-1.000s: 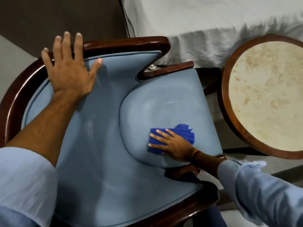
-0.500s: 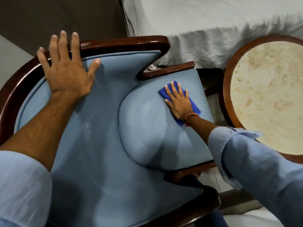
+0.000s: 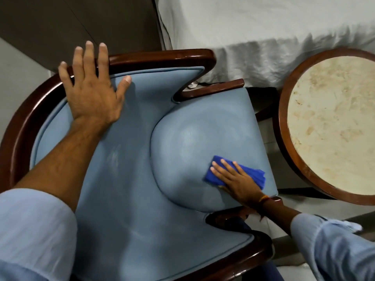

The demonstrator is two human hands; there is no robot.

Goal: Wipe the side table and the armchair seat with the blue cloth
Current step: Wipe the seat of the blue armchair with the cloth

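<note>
Right hand (image 3: 237,179) fingers flat on folded (seemingly bunched) blue cloth (image 3: 251,175); left hand (image 3: 93,92) splayed, empty.

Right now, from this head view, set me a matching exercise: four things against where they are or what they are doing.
Things
1. left hand
2. right hand
3. blue cloth
4. side table

States
A. stands right of the armchair, nothing on it
B. lies on the seat cushion under a palm
C. spread flat on the chair back
D. presses the cloth down

Pairs: 1-C, 2-D, 3-B, 4-A
</note>
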